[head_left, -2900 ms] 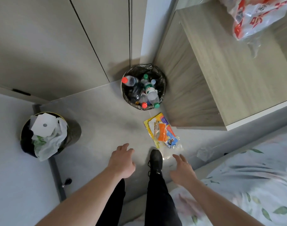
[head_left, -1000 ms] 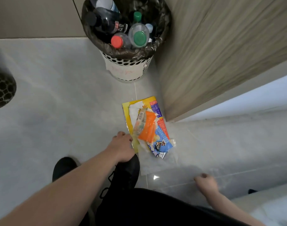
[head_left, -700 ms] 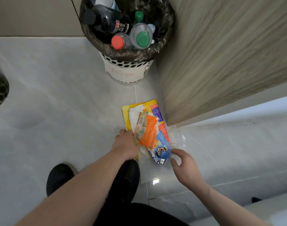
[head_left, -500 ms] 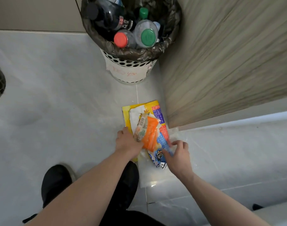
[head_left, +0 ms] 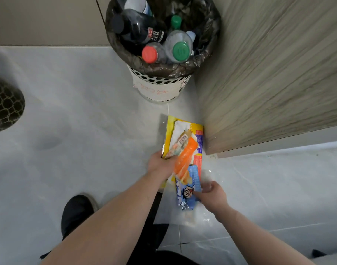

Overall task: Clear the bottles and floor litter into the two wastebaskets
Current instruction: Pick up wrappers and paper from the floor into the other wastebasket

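While both arms reach down to the grey tiled floor [head_left: 77, 131], two bins show. One dark round basket with a gold net pattern [head_left: 5, 106] sits far off to the left of the left hand [head_left: 161, 165]. One white round basket with holes and a dark bag liner [head_left: 160, 87] stands straight ahead of that hand, with at least four plastic bottles [head_left: 177, 44] inside. The left hand grips the near edge of one flat yellow wrapper [head_left: 168, 134] and one orange wrapper [head_left: 185, 157] on top. Just right of it, the right hand [head_left: 211, 196], fingers curled, pinches one blue cartoon wrapper [head_left: 186, 192]. One black shoe [head_left: 75, 213] stands left of the left forearm.
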Demonstrator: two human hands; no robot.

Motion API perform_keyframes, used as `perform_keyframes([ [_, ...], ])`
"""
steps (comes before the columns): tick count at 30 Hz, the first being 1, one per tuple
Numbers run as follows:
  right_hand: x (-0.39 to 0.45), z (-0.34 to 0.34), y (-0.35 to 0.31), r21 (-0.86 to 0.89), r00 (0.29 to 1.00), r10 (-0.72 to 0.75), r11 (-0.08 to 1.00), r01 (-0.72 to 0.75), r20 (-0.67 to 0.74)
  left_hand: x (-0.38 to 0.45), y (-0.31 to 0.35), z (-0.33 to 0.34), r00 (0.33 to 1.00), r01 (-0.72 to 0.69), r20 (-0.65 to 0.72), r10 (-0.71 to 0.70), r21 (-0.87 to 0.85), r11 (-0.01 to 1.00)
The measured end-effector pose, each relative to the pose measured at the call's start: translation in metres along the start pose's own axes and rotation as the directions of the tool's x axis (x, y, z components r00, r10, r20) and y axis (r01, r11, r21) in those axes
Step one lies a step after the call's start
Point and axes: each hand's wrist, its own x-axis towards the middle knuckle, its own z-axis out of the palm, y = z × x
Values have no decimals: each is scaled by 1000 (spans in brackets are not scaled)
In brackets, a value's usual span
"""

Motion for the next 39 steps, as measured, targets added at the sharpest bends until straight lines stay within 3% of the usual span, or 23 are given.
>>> perform_keyframes([
  [6,-27,-28,-13,56,999,-34,998,33,22,-27,19,-43,991,-66,-115,61,-43,997],
  [18,-149,-111,-129,57,958,-285,957,283,21,-155,85,-170,956,-211,-221,192,-70,975],
  [26,-252,-133,-190,127,893,-446,884,450,-59,-259,120,-254,869,-384,-301,393,91,919],
  [29,-287,-135,-208,103,860,-507,854,510,-62,-290,122,-289,825,-446,-289,486,197,873],
  [33,-338,-126,-238,80,802,-595,798,598,-54,-315,110,-334,792,-428,-317,521,319,846],
  [39,-377,-82,-272,77,751,-657,747,660,-65,-324,86,-382,768,-419,-402,499,274,866],
])
